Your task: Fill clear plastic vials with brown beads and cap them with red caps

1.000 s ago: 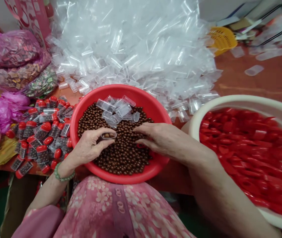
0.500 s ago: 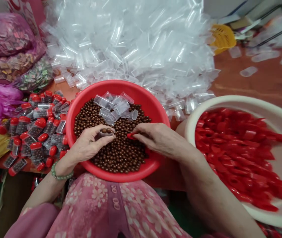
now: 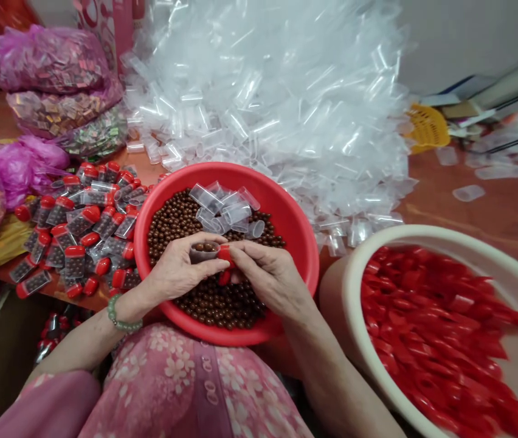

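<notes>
My left hand (image 3: 181, 267) is closed around a clear plastic tube (image 3: 202, 254) with brown balls showing at its open mouth. Close beside that mouth, my right hand (image 3: 265, 274) pinches a red plastic cap (image 3: 225, 255); the cap's lower part hangs below the fingers. Both hands are over a red basin (image 3: 295, 243) of small brown chocolate-like balls (image 3: 222, 310). Several empty clear tubes (image 3: 236, 213) lie on top of the balls toward the back.
Filled, red-capped tubes (image 3: 74, 261) are heaped left of the basin. Behind it rises a large pile of clear tubes (image 3: 263, 91). At right stands a cream tub (image 3: 354, 292) of red caps (image 3: 427, 328). Pink bags (image 3: 58, 61) sit at back left, a yellow basket (image 3: 430, 128) at back right.
My right hand has brought the red cap leftward and up against the tube held in my left hand. The whole view has shifted slightly.
</notes>
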{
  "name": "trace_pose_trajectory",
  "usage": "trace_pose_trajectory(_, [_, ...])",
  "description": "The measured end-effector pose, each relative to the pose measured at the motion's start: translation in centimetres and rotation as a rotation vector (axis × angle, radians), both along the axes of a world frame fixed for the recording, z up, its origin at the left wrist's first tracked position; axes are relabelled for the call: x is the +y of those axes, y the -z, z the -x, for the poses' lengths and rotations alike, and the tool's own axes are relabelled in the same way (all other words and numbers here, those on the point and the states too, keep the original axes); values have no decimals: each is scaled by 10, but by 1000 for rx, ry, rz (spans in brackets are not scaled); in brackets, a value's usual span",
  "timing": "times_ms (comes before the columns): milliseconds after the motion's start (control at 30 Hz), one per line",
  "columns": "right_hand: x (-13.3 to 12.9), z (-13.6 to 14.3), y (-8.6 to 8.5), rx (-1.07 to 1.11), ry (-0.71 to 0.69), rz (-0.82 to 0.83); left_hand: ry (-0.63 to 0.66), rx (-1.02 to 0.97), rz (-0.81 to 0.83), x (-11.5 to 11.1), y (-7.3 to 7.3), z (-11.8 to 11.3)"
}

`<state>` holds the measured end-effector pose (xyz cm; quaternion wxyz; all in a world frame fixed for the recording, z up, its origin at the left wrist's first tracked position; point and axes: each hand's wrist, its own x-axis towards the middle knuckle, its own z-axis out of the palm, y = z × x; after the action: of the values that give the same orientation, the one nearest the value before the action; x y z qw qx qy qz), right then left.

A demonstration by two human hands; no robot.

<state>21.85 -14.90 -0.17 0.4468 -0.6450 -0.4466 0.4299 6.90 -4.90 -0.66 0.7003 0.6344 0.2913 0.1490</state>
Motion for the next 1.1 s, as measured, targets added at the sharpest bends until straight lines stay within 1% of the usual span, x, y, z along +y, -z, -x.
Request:
trace_pose_trajectory(133, [-8,2,1,33,-28,-45,0,-10,41,0,2,3])
trace_pose_trajectory(233, [-9,3,7,94,24,-92,47,-24,121,0,4,3])
trace_pose_trajectory(300, [-9,3,10,94,81,-137,78,-40,173,0,5,4])
trace_pose_trajectory(367, [-7,2,11,-43,142,-223,102,-50,201,-1,5,4])
trace_pose_trajectory(433, [-4,1,10,-285,177,-330,124,-76,208,-2,4,4])
trace_pose_trajectory(500, [-3,0,8,-479,148,-413,125,-116,185,-3,4,4])
trace_pose_trajectory(567, [-4,1,7,-540,73,-450,111,-138,156,-4,4,3])
trace_pose_trajectory(633, [-6,2,8,-498,6,-448,107,-123,129,-4,5,2])
trace_pose_trajectory(700, [-9,3,11,-386,9,-410,134,-109,123,-4,7,2])
trace_pose_trajectory(833, [-9,5,19,-1,163,-197,223,-106,134,0,10,6])
trace_pose_trajectory(900, [-8,7,21,200,221,-96,244,-50,70,2,9,8])
trace_pose_trajectory(967, [-6,9,22,339,256,-49,258,13,-6,2,9,10])
trace_pose_trajectory(1033, [-4,10,21,365,289,-64,284,22,14,2,9,10])
trace_pose_trajectory(1100, [-3,10,19,286,311,-140,309,-22,131,2,10,9])
